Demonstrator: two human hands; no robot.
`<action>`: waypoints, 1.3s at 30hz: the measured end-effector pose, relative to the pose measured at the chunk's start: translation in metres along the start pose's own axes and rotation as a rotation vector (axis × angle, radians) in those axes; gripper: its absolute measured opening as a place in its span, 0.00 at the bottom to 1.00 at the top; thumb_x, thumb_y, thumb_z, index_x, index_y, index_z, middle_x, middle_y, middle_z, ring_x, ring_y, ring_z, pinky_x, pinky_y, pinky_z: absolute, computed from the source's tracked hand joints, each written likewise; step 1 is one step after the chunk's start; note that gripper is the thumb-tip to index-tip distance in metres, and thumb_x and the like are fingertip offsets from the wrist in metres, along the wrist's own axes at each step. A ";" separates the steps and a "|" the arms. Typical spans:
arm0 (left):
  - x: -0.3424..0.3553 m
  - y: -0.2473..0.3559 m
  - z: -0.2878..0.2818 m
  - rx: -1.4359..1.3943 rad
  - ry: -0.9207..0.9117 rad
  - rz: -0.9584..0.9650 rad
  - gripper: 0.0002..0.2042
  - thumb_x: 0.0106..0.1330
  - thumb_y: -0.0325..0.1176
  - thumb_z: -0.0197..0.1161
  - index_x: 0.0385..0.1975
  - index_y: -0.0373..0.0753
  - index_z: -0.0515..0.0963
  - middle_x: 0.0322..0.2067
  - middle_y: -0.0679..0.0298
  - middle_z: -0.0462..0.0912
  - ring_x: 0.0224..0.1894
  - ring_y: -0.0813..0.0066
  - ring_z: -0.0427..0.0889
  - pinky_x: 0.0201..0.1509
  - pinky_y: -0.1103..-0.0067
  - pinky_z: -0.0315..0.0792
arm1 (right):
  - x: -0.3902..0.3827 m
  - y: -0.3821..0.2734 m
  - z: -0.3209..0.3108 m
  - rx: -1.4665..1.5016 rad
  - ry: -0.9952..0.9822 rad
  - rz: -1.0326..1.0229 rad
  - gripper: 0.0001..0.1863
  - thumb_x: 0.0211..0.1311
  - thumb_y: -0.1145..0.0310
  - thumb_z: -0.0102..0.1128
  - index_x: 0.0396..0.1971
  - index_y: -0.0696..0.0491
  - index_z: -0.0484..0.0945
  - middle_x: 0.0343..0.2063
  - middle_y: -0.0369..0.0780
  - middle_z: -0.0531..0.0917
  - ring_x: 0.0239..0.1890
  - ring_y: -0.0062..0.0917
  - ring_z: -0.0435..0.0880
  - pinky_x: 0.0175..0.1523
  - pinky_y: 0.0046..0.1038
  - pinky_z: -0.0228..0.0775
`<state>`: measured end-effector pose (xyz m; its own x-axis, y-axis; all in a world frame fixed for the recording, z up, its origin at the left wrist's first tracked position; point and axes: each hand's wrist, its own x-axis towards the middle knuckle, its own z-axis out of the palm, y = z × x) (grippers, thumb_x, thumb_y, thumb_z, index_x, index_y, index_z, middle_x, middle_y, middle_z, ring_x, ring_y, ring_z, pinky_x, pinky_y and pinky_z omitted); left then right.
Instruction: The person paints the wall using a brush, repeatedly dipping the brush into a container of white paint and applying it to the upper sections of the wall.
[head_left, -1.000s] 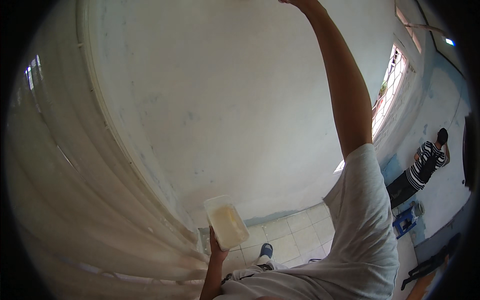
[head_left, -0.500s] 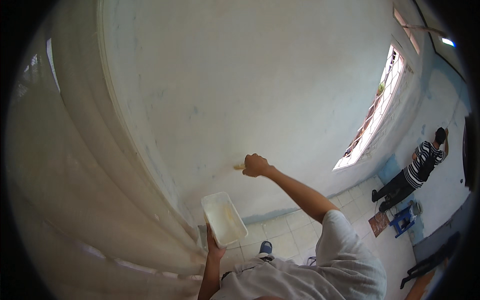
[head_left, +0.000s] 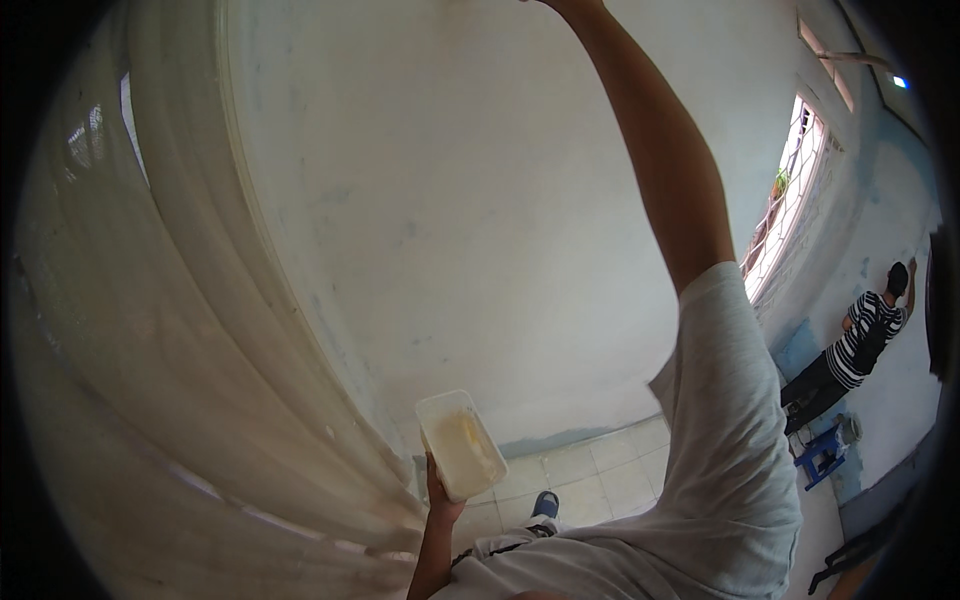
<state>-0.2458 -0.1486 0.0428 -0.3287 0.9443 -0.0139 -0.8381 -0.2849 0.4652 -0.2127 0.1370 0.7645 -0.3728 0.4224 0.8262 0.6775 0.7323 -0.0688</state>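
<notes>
My left hand (head_left: 443, 498) is closed on the side and base of a translucent white plastic tub (head_left: 462, 445), held tilted low in front of me. Whitish liquid with a yellowish patch shows inside it. My right arm is stretched high across the pale wall (head_left: 480, 200). At the top edge of the picture my right hand (head_left: 562, 4) is mostly cut off, so its fingers and anything in them are hidden. A faint brownish smudge shows on the wall beside it.
A long beige curtain (head_left: 190, 330) hangs close on my left. To the right is a barred window (head_left: 785, 200). Farther right, a person in a striped shirt (head_left: 868, 340) faces another wall, near a blue stool (head_left: 822, 458). Light floor tiles (head_left: 590, 475) lie below.
My right hand has risen from low on the wall to the picture's top edge; earlier it gripped a small tan paintbrush. My left hand still holds the tub, barely shifted.
</notes>
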 end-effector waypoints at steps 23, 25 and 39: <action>-0.001 0.012 -0.010 -0.060 0.113 -0.083 0.24 0.78 0.56 0.43 0.68 0.53 0.65 0.60 0.70 0.74 0.60 0.69 0.77 0.62 0.62 0.74 | -0.164 0.051 0.188 0.083 -0.530 -0.159 0.44 0.62 0.36 0.53 0.50 0.70 0.75 0.45 0.61 0.82 0.50 0.52 0.81 0.57 0.47 0.73; -0.003 0.011 -0.001 -0.014 0.102 -0.063 0.24 0.78 0.56 0.43 0.68 0.53 0.65 0.61 0.69 0.74 0.61 0.69 0.76 0.63 0.61 0.74 | -0.071 0.030 0.114 -0.029 -0.318 -0.187 0.35 0.62 0.44 0.60 0.49 0.67 0.76 0.41 0.57 0.84 0.45 0.48 0.85 0.51 0.45 0.77; -0.001 -0.005 0.001 -0.115 0.107 -0.121 0.25 0.77 0.57 0.44 0.67 0.53 0.66 0.60 0.70 0.75 0.61 0.69 0.75 0.65 0.64 0.71 | -0.394 0.045 0.251 0.065 -0.399 0.067 0.37 0.56 0.68 0.53 0.68 0.60 0.60 0.26 0.52 0.84 0.28 0.47 0.85 0.36 0.50 0.76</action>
<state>-0.2410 -0.1481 0.0418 -0.2617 0.9517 -0.1604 -0.9165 -0.1929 0.3504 -0.1943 0.1375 0.2951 -0.5549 0.6348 0.5377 0.6718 0.7231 -0.1604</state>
